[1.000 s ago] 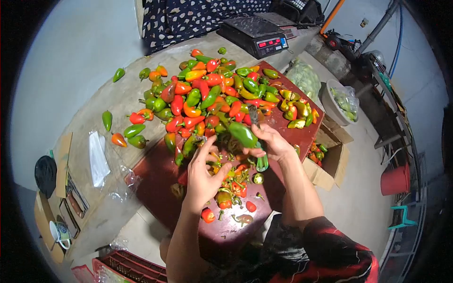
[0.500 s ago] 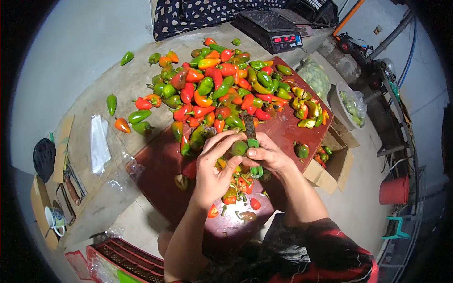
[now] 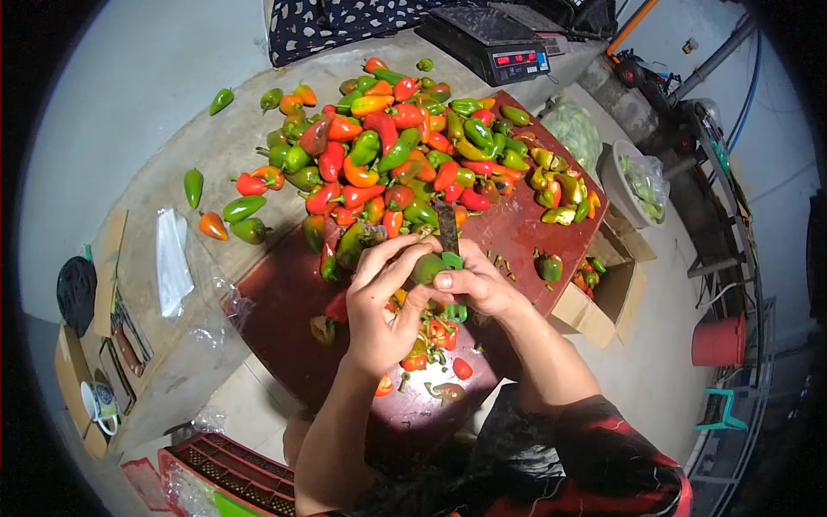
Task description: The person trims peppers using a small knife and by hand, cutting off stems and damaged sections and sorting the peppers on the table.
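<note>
My left hand (image 3: 388, 297) has its fingers wrapped round a dark green pepper (image 3: 427, 269), above the near part of the table. My right hand (image 3: 478, 283) grips a knife by its green handle (image 3: 451, 261), thumb against the pepper's side. The knife's dark, stained blade (image 3: 446, 226) points away from me. Below my hands lie cut red and green pepper pieces (image 3: 439, 334) and stem bits. Just beyond is a large heap of red, orange and green peppers (image 3: 379, 146). My palms and the far fingers of my right hand are partly hidden.
The red-brown table (image 3: 284, 293) meets a concrete ledge (image 3: 146, 181). Split peppers (image 3: 560, 189) lie at its right edge, above a cardboard box (image 3: 616, 297) of peppers. A scale (image 3: 487, 47) stands behind. A red crate (image 3: 228, 474) is at lower left.
The view has shifted slightly, so most things sit a little further left. Both hands stay closed on the pepper and knife, with hardly any change between them.
</note>
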A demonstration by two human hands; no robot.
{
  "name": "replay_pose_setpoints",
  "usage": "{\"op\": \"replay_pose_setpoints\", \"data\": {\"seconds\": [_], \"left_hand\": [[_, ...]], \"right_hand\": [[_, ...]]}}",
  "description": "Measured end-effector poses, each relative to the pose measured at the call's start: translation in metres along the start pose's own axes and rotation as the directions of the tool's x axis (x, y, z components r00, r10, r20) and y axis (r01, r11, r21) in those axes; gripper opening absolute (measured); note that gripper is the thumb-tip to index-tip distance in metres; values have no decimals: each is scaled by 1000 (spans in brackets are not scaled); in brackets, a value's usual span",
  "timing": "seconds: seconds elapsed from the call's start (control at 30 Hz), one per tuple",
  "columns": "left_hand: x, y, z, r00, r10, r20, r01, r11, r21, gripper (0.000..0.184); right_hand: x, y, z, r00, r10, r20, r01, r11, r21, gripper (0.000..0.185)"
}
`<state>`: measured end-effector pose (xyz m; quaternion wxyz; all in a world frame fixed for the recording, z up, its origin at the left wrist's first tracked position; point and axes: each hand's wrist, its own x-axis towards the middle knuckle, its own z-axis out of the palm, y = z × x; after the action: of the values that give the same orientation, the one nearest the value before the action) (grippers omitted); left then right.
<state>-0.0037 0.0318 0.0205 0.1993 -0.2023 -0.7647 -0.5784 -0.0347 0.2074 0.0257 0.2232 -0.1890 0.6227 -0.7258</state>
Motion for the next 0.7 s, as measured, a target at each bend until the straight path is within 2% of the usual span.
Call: {"op": "replay_pose_setpoints", "data": {"seconds": [0.27, 0.47, 0.7], "left_hand": [[-1, 1, 0, 1000, 16, -6, -15, 995, 94, 33], [-2, 0, 0, 999, 44, -20, -41, 989, 139, 32], [-2, -1, -1, 998, 59, 14, -61, 982, 179, 33]], "right_hand": [[0, 4, 4, 999, 33, -43, -30, 998, 62, 33], [1, 5, 4, 996, 79, -30, -77, 996, 50, 34], [1, 13, 3, 998, 70, 3, -70, 987, 142, 34]]}}
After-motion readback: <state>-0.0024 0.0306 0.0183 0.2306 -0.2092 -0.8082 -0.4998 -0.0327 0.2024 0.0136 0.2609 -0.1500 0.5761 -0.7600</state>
